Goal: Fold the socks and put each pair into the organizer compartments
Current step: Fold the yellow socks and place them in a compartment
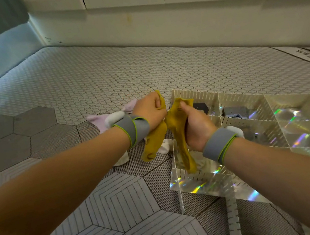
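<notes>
Both bare forearms are stretching forward, the left hand (150,111) hovering just left of the organizer (238,97) and clenching one mustard sock (154,144), the right hand (196,125) hanging over the organizer's left edge and gripping the other mustard sock (177,132), thumb on top, both wrists wearing grey bands (133,130).

Bed (102,75), quilted in small hexagons, with larger grey and striped hexagon panels nearer the viewer. Lying on it: pink socks (96,120) centre left, white socks (123,159) just below them, organizer (193,93) at right.
</notes>
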Tool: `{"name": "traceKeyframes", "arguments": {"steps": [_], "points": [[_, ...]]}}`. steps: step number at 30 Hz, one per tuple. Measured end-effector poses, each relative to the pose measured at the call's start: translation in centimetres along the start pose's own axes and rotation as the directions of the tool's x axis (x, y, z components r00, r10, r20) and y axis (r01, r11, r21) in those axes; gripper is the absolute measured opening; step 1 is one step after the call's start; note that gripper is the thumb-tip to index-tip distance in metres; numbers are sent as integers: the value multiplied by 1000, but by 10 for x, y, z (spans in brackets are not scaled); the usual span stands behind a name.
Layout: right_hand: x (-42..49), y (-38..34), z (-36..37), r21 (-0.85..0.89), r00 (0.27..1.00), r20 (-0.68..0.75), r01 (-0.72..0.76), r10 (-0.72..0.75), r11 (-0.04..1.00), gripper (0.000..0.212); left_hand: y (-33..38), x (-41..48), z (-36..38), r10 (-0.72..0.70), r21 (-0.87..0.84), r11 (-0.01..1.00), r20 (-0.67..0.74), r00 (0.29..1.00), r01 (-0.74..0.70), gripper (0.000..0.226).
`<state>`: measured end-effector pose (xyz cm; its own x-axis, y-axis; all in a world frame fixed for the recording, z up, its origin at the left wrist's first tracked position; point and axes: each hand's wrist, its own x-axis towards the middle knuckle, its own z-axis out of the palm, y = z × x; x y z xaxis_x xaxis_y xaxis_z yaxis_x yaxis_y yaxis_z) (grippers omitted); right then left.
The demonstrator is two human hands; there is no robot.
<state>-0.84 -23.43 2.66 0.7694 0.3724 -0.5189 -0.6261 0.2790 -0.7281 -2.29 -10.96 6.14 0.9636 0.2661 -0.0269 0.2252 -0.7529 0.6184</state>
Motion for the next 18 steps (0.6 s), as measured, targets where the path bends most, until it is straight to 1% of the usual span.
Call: {"name": "traceKeyframes", "arguments": {"steps": [2,3,5,6,9,11,13,15,17,18], "points": [[0,2,4,28,998,63,3,-5,1000,40,6,-4,10,77,4,997,76,994,-77,30],[-1,1,5,55,996,90,0,-5,998,41,9,-6,14,125,-17,992,131,983,-124,27],[0,-1,2,123,993,122,-24,9,992,47,14,-9,17,172,-73,985,253,952,-159,15],[1,-2,-3,144,992,123,-39,21,989,51,16,-9,17,173,-119,983,297,939,-143,15],[0,-8,-15,139,986,158,-80,58,987,61,21,-8,6,127,-331,943,380,916,7,24],[-4,-11,-19,109,983,173,-72,52,991,57,19,-6,0,120,-380,924,373,920,33,25],[-5,-13,-20,63,987,157,-55,45,996,44,12,-4,0,106,-366,931,298,949,11,22],[-5,-14,-18,44,992,116,-57,51,997,40,7,-4,3,58,-352,936,220,974,24,22],[-3,-14,-16,42,995,83,-61,57,997,41,2,-3,7,27,-294,956,157,987,20,40],[-4,-15,-16,35,995,81,-60,57,998,42,1,-2,7,25,-249,969,149,988,13,50]]}}
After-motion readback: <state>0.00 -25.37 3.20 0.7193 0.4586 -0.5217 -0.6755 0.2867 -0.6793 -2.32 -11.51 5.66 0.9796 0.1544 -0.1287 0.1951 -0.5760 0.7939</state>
